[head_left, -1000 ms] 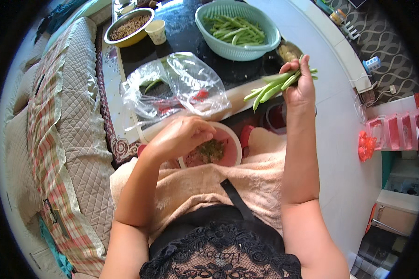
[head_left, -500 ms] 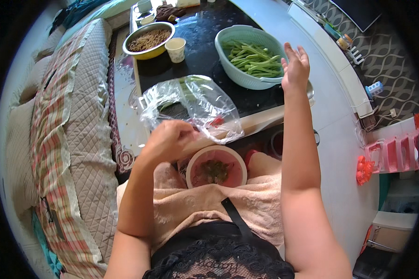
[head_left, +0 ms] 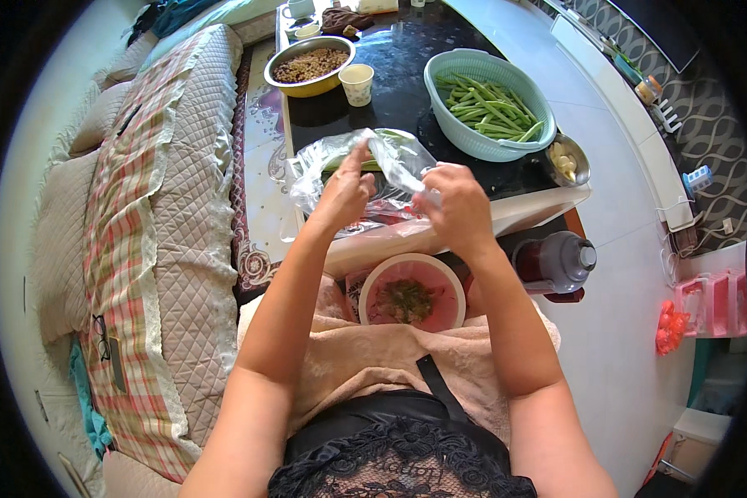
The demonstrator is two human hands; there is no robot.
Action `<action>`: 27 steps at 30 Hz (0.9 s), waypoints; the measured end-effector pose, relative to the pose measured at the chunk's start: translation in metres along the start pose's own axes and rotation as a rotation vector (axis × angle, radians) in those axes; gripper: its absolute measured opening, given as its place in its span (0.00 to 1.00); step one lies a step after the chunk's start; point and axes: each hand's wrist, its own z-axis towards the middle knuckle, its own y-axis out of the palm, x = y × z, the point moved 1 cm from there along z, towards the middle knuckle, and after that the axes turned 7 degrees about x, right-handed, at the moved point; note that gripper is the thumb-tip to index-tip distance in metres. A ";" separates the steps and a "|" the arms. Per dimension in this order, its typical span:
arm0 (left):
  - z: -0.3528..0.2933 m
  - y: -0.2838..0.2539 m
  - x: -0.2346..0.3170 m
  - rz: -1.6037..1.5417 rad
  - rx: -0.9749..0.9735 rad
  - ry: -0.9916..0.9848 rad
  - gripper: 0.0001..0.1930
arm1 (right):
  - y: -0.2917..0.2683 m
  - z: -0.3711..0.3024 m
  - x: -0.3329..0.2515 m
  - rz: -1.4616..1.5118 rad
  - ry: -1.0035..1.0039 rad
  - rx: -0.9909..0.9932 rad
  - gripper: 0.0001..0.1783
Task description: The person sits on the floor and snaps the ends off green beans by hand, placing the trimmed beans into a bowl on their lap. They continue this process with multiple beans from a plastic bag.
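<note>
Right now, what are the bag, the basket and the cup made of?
The bag looks like thin, glossy plastic: it's clear and crinkly. The basket is probably hard plastic, smooth with a slight shine, because its pale blue-green wall looks moulded. The cup may be paper, pale and rather matte with small printed marks, though plastic is possible.

Green beans (head_left: 491,109); pale-teal basket (head_left: 483,148); plaid cover (head_left: 118,241) (reddish).

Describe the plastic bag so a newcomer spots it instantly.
Find the black-topped table. At its near end, the right hand grips the plastic bag and the left hand touches it. Unlike the pale blue-green basket and metal bowl farther back, it is see-through and crumpled, with red patches.
</note>
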 end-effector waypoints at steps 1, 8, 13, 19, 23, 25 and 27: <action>0.004 -0.002 0.002 -0.015 0.050 0.044 0.33 | -0.006 0.005 0.001 0.098 0.123 0.090 0.12; 0.021 -0.025 0.030 0.255 0.017 -0.161 0.14 | -0.040 0.036 0.002 1.398 0.463 0.135 0.18; 0.027 0.008 0.007 0.760 0.041 0.334 0.27 | -0.036 0.037 -0.007 1.228 0.293 0.018 0.31; 0.072 0.013 0.013 1.025 -0.364 0.085 0.33 | -0.047 0.029 -0.009 1.073 0.261 -0.062 0.35; 0.086 0.015 -0.001 0.970 -0.269 0.142 0.26 | -0.051 0.029 -0.011 1.121 0.252 -0.086 0.37; 0.088 0.014 0.005 0.993 -0.347 0.104 0.25 | -0.052 0.029 -0.009 1.110 0.220 -0.017 0.38; 0.088 0.014 -0.009 0.923 -0.313 0.143 0.24 | -0.053 0.027 -0.007 1.116 0.204 0.011 0.39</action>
